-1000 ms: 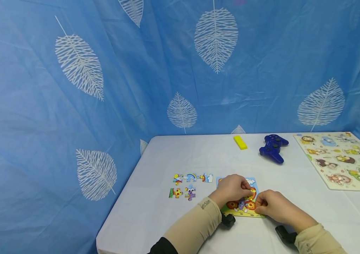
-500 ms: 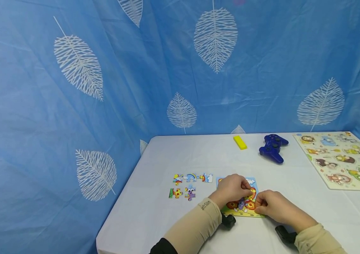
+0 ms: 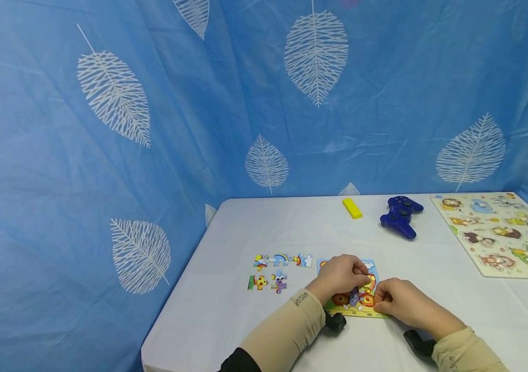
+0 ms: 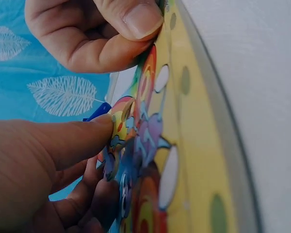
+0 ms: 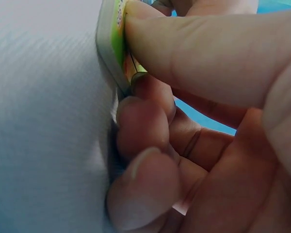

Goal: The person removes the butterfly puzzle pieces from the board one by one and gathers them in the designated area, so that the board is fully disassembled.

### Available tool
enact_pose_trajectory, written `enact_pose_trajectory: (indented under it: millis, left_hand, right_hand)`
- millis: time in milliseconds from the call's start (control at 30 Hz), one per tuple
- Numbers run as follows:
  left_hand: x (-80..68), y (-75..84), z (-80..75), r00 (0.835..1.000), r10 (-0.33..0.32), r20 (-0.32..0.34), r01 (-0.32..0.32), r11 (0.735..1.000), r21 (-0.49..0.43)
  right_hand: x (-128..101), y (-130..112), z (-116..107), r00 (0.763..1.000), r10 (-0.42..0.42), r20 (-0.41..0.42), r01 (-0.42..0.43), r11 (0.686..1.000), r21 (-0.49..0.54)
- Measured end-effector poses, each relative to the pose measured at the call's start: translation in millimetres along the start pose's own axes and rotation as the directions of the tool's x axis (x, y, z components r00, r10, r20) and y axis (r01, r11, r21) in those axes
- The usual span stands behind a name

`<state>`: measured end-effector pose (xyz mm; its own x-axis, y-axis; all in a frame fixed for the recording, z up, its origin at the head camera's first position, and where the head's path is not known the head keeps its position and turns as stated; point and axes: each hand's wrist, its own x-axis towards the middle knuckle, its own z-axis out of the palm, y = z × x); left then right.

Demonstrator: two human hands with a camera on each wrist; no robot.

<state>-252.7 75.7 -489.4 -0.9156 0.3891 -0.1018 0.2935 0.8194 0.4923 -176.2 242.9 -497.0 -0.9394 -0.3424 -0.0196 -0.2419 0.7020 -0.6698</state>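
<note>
A small jigsaw puzzle board, yellow along its near edge with a cartoon picture, lies on the table under both hands. My left hand reaches over it and pinches a colourful puzzle piece at the picture's upper right part. In the left wrist view that piece sits against the board, partly covered by the left thumb. At the board's right edge, my right hand grips the side, its thumb on the top face and fingertips at the rim. The left forearm and hand hide the board's left half.
Left of the board lie several loose puzzle pieces in two rows. Farther back are a yellow block and a blue game controller. A large animal puzzle board lies at the right. Behind the table hangs a blue curtain.
Hardly anything differs: both hands stay at the board, with only a slight shift of the left fingers on the piece.
</note>
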Motion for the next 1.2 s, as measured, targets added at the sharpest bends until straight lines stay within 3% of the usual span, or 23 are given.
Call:
enact_pose_trajectory:
  millis: [433, 667, 833, 933, 1033, 1200]
  left_hand:
    - [0.2, 3.0, -0.6, 1.000, -0.006, 0.009, 0.006, 0.998, -0.070]
    - [-2.5, 4.2, -5.9, 0.998, -0.061, 0.025, 0.065, 0.984, -0.168]
    - [-1.4, -1.8, -11.5, 0.999, -0.034, -0.001, 0.032, 0.959, -0.281]
    - [1.2, -8.9, -23.0, 0.999, -0.011, -0.032, -0.002, 0.925, -0.381]
    - [2.8, -23.1, -46.9, 1.000, 0.027, -0.009, -0.028, 0.898, -0.439]
    - [0.3, -65.0, -93.7, 0.989, 0.070, 0.127, -0.021, 0.936, -0.350]
  right_hand:
    - [-1, 1, -1, 1.000, 0.021, 0.021, -0.021, 1.000, -0.002]
    - [1, 1, -2, 1.000, 0.011, 0.029, -0.011, 1.000, 0.007]
    - [1, 0, -3, 1.000, 0.005, 0.029, -0.005, 1.000, -0.007]
    - [2, 0, -4, 1.000, -0.005, 0.021, 0.006, 1.000, -0.020]
    - [2, -1, -4, 1.000, -0.004, 0.011, 0.004, 1.000, -0.031]
    - [1, -2, -2, 1.000, 0.026, 0.005, -0.025, 0.999, -0.033]
